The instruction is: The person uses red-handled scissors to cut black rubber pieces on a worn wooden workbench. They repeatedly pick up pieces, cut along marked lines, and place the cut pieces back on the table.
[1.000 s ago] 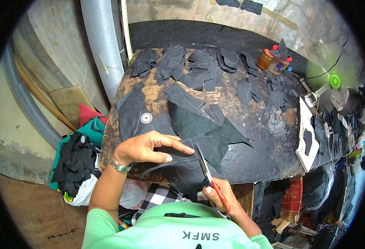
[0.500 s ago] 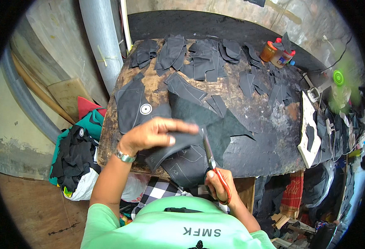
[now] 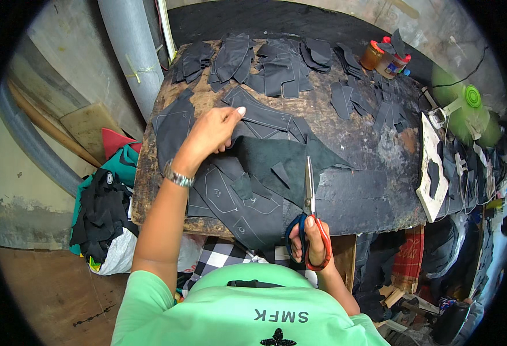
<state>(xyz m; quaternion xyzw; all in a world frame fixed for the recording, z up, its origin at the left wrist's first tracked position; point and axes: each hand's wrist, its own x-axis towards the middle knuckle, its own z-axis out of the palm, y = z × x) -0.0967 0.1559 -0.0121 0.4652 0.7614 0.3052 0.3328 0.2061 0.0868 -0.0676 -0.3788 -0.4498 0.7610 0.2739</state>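
Worn wooden table (image 3: 374, 130) w/ scuffed, stained top. Left hand (image 3: 210, 131), wristwatch on wrist, reaches far-left, fingers curled, pinching the edge of a dark matte fabric sheet (image 3: 282, 164) lying mid-table. Right hand (image 3: 310, 242) at near edge, fingers closed thru scissors (image 3: 309, 199): red/blue loops, slim steel blades together, pointing far. Black stitched cut pieces (image 3: 265, 57) along far edge.
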